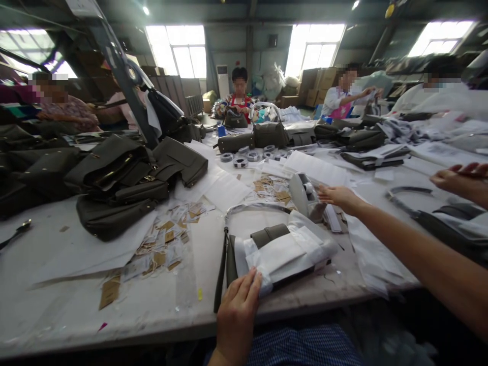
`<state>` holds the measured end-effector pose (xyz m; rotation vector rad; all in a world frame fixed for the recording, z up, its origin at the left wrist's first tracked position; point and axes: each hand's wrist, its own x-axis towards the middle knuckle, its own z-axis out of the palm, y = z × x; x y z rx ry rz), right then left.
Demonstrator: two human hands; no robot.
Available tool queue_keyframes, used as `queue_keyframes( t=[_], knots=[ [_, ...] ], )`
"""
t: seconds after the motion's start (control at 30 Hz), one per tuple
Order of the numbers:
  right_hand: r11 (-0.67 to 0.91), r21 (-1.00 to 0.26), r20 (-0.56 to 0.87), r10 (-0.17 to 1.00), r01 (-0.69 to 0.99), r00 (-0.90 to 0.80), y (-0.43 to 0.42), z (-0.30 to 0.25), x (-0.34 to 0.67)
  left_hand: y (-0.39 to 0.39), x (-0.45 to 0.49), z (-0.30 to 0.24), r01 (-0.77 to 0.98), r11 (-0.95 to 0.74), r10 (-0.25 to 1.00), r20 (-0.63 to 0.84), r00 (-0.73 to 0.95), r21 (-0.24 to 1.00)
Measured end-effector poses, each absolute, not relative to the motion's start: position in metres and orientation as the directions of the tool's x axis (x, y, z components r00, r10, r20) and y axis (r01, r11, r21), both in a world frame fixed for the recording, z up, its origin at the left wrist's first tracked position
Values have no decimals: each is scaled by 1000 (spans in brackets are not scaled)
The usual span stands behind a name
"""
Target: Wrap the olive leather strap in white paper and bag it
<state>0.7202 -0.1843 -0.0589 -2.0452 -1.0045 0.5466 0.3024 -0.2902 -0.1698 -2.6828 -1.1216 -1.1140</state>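
Observation:
A dark olive handbag (270, 234), partly wrapped in white tissue paper (285, 254), lies at the table's front edge. Its wrapped handle (259, 207) arches out behind it. My left hand (238, 302) grips the bag's near left corner, fingers together over the tissue and the thumb hidden. Beyond the bag stands a grey tape dispenser (304, 195). My right hand (341, 198) reaches to its right side with the fingers stretched out; whether a strip of tape is at the fingertips is too small to tell.
Dark handbags (122, 178) are piled on the left. Paper tags (165, 236) are scattered mid-table, with tape rolls (241, 161) and white sheets (312, 168) behind. A co-worker's hand (463, 179) is over another bag (450, 229) on the right. Several people sit across the table.

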Motion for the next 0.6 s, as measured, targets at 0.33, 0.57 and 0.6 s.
queue_keyframes(
  t=[0.33, 0.57, 0.6],
  knots=[
    [-519, -853, -467, 715, -53, 520, -150, -51, 724, -291, 302, -174, 646, -716, 655, 574, 492, 263],
    [-377, -920, -377, 767, -111, 519, -213, -35, 711, -293, 301, -174, 645, -710, 669, 559, 490, 283],
    [-365, -925, -366, 781, -106, 506, -227, -36, 707, -293, 301, -175, 645, -708, 671, 558, 488, 287]
  ],
)
